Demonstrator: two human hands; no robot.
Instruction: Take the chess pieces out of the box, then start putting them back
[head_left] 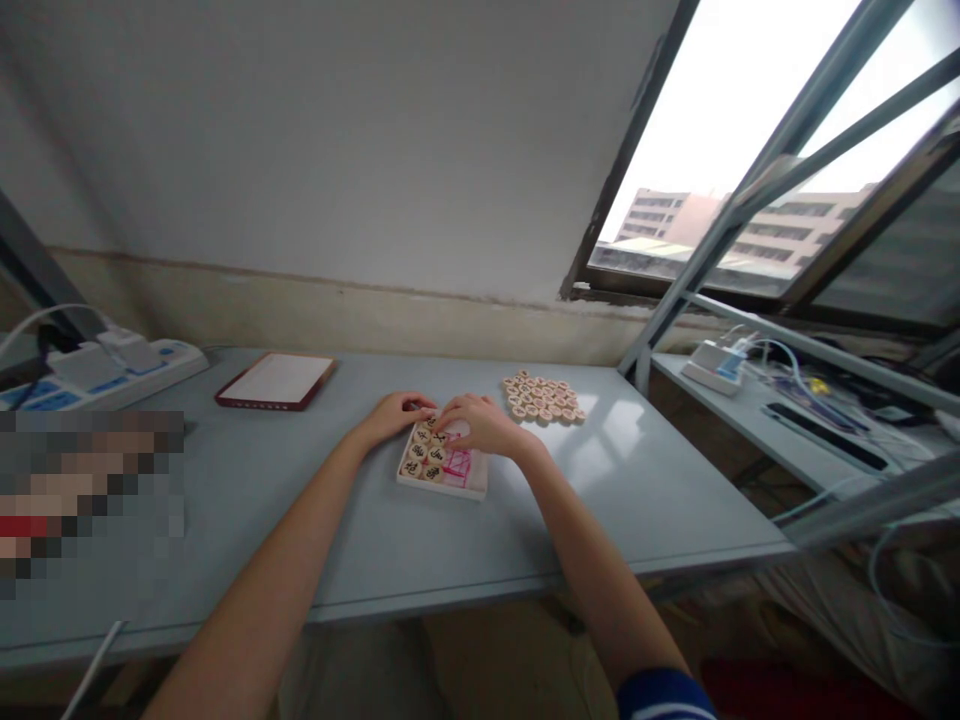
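Observation:
A shallow white box [442, 489] lies on the grey desk, with round wooden pieces [426, 456] bearing dark characters in rows on its left side. Pink lines mark the bare bottom at its right. My left hand [393, 416] is at the box's far left corner, its fingers bent toward the rim. Over the far part of the box is my right hand [480, 424], its fingers curved down at the pieces; whatever lies under the fingertips is hidden. A cluster of more round pieces [544, 398] lies flat on the desk behind and to the right.
A dark red-edged flat box [277, 381] with a white top lies at the back left. Power strips sit at the far left [176, 362] and on the right-hand desk [712, 367]. A metal frame post [667, 310] stands at the desk's right back corner.

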